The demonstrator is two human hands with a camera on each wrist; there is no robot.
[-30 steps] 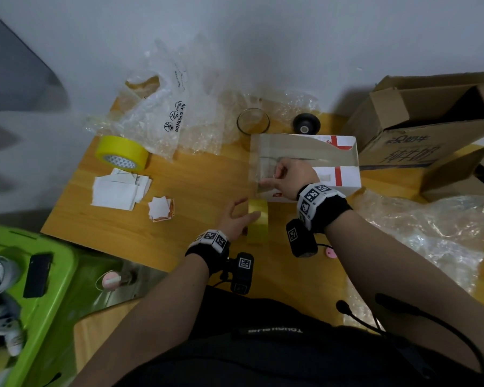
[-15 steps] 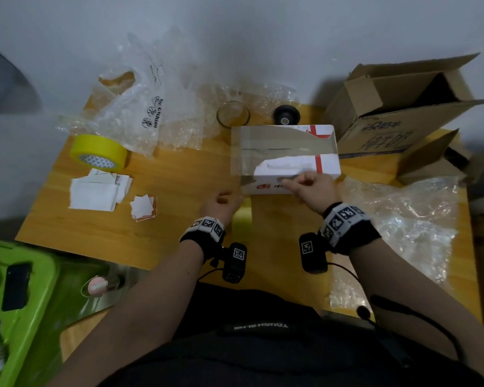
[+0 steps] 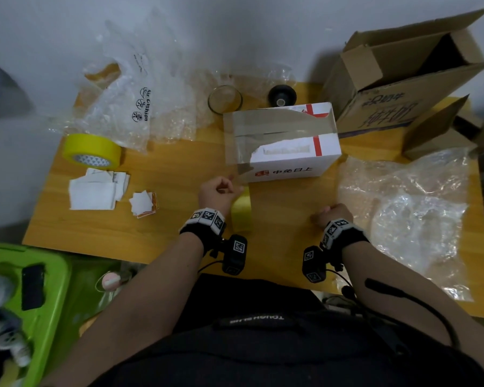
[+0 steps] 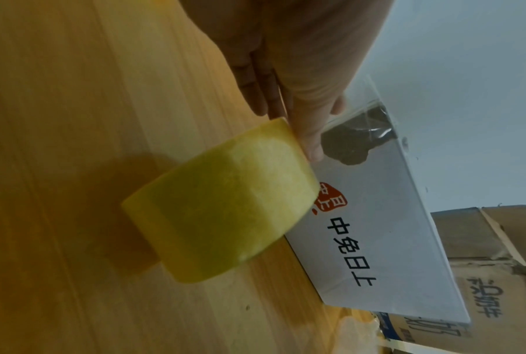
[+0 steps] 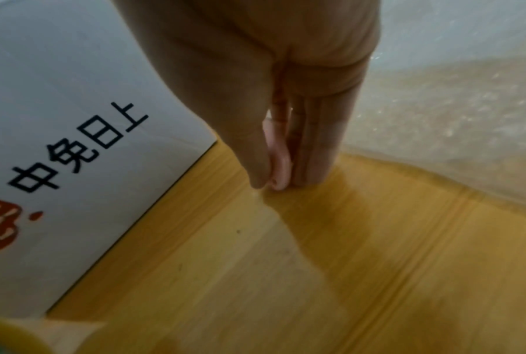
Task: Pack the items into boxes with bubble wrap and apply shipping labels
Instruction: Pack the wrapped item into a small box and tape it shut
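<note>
Far to the left of the left hand's fingers, a green bin (image 3: 54, 275) sits below the edge of the wooden surface (image 3: 179, 169). On the surface, well left of those fingers, lie a big yellow tape roll (image 3: 91, 150), a stack of white labels (image 3: 94, 189) and a smaller pile of labels (image 3: 143, 203). Beyond them, a heap of bubble wrap (image 3: 140, 104) printed "Air Cushion" spreads toward the wall.

The left hand (image 3: 217, 192) has its fingers (image 4: 311, 134) curled, pinching the loose end of a clear tape strip (image 3: 263, 129) that runs over the top of the white box (image 3: 291, 160). Just under and beside these fingers a smaller yellow tape roll (image 4: 219, 215) stands on edge on the surface, close to the box's near-left corner. Beyond the box stand a glass (image 3: 224, 99) and a black round object (image 3: 282, 95).

The white box, with red stripes and black characters on its near face, lies just ahead of both hands, between them.

The right hand (image 3: 333, 215) rests near the surface's front, apart from the box; its fingers (image 5: 313, 148) are pressed together with the thumb against them, tips down on the wood, and whether they pinch anything I cannot tell. Just right of these fingers lies another sheet of bubble wrap (image 3: 408, 213). Farther right and beyond, an open cardboard box (image 3: 397, 107) lies on its side.
</note>
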